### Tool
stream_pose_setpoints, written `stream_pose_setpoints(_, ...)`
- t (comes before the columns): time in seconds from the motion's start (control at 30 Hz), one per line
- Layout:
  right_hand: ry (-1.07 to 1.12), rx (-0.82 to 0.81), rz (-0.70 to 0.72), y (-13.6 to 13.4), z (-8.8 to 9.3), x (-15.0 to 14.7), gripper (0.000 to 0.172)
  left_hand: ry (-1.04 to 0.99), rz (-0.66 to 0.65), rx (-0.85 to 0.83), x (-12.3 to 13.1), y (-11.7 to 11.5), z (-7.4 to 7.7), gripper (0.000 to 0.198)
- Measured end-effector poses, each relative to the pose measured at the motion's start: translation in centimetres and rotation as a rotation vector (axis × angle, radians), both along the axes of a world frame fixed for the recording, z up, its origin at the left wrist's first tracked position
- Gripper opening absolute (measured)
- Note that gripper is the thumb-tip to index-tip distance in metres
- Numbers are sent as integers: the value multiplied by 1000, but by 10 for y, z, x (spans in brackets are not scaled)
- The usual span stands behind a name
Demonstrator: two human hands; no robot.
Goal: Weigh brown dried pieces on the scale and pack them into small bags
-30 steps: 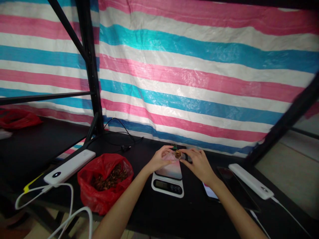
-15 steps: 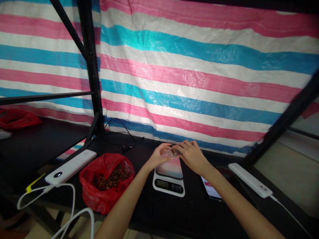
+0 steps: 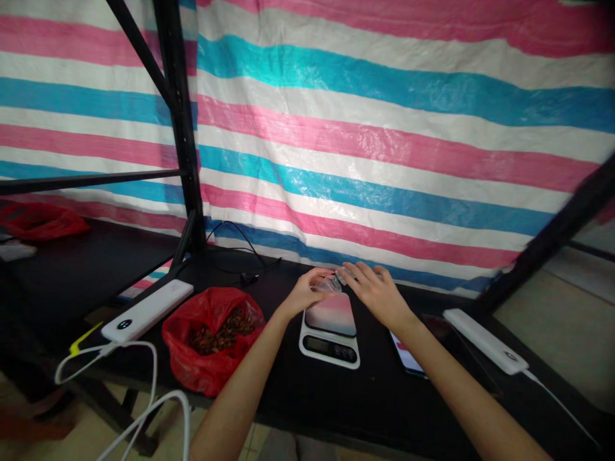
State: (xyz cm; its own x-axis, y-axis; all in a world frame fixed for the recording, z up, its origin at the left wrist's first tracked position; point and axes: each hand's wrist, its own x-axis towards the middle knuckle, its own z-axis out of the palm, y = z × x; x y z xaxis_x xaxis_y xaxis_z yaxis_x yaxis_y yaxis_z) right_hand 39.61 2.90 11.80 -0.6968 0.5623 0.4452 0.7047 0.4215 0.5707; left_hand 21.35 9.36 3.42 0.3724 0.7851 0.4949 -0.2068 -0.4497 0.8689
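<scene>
Over the far end of a digital scale (image 3: 331, 314), both my hands are at a small clear plastic bag (image 3: 328, 283). My left hand (image 3: 303, 293) is closed on the bag's left side, thumb toward me. Bent over its right side, my right hand (image 3: 372, 289) has its fingertips on the plastic; its thumb is mostly hidden. What the bag holds, if anything, I cannot make out. The scale's shiny plate shows below the hands, with the dark display facing me. Left of my left forearm sits an open red plastic bag (image 3: 185, 349) of small brown nuts or seeds (image 3: 225, 330).
White power banks lie at the left (image 3: 148, 310) and right (image 3: 485, 339), with cables attached. A lit phone (image 3: 408, 355) is partly under my right forearm. A black plug (image 3: 248, 277) and wire lie behind. Striped sheeting (image 3: 360, 160) and a black metal post (image 3: 180, 128) bound the table.
My view has shifted slightly. My right hand has moved a little away from my left, and more of the scale's plate shows. The clear bag stays between my hands.
</scene>
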Motion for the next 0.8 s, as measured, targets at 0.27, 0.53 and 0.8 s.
stream_pose_setpoints(0.27,270,-72,-55,-17,-15,33,30,573,151,210,15,-27,-2,68)
stream_pose_setpoints(0.53,811,-531,243,-31,-46,-55,42,1009,444,452,-110,-76,54,65)
stream_pose_setpoints(0.8,792,-902,181,-17,-77,-173,31,1503,310,106,-217,-69,37,70)
